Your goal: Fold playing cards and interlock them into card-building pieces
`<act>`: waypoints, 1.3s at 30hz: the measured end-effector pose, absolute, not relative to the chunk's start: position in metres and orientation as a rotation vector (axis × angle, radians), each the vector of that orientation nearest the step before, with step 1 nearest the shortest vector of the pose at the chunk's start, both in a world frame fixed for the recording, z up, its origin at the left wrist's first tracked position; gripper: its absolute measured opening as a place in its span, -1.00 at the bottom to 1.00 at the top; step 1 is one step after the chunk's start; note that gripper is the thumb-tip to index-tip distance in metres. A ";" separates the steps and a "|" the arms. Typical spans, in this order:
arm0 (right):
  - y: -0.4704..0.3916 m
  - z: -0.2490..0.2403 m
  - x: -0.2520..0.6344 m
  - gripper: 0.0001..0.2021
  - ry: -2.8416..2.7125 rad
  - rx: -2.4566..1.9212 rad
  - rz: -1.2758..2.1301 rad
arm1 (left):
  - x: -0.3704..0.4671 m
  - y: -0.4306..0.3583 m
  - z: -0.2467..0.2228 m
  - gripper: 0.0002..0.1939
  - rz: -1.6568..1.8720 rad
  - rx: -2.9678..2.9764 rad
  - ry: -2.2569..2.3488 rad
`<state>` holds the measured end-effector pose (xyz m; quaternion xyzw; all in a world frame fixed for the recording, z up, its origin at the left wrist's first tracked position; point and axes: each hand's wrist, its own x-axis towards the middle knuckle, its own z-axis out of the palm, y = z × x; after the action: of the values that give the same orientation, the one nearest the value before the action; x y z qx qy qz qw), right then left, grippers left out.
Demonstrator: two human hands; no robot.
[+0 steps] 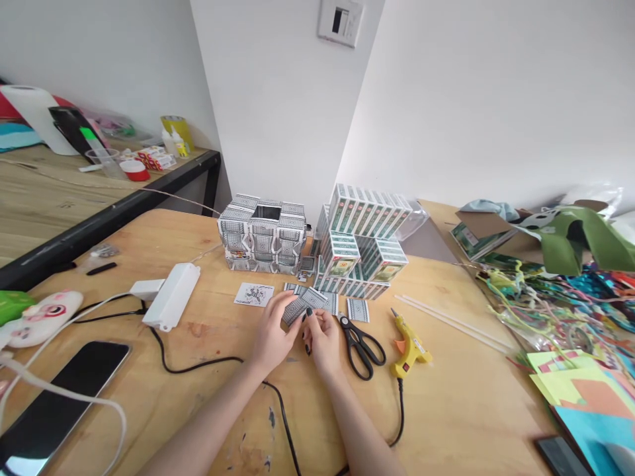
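l hand grips cards, r hand at edge; scissors nr r.

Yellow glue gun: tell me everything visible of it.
The yellow glue gun looks plastic, with a greyish nozzle, an orange trigger and a reddish switch near the cord. It lies on its side on the wooden table, right of the black scissors, nozzle pointing toward the far side and slightly left. A black cord leaves its handle.

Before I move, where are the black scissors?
In the head view, the black scissors lie on the wooden table, just right of the right hand, between it and the yellow glue gun.
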<state>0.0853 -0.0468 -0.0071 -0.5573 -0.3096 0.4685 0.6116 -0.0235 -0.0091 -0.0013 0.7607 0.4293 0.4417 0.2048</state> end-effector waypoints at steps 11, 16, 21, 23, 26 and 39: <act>-0.045 -0.010 0.091 -0.69 -0.794 -1.319 1.047 | -0.031 -0.002 -0.001 -0.50 1.106 2.183 1.113; -0.043 -0.014 0.096 -0.70 -0.641 -1.354 0.951 | -0.045 0.014 -0.008 -0.67 1.155 2.231 1.295; -0.042 -0.014 0.096 -0.69 -0.592 -1.349 0.949 | -0.061 0.028 -0.019 -0.49 1.092 2.226 1.921; -0.042 -0.014 0.096 -0.70 -0.582 -1.345 0.948 | -0.063 0.028 -0.022 -0.42 0.984 2.254 2.015; -0.042 -0.014 0.096 -0.71 -0.569 -1.339 0.948 | -0.062 0.028 -0.024 -0.44 0.906 2.293 2.012; -0.042 -0.014 0.096 -0.73 -0.566 -1.318 0.975 | -0.061 0.029 -0.023 -0.68 0.905 2.397 1.939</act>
<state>0.0959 -0.0424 -0.0142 -0.5794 -0.2489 0.4285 0.6471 -0.0614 0.0288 -0.0230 0.7455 0.6031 0.2816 -0.0357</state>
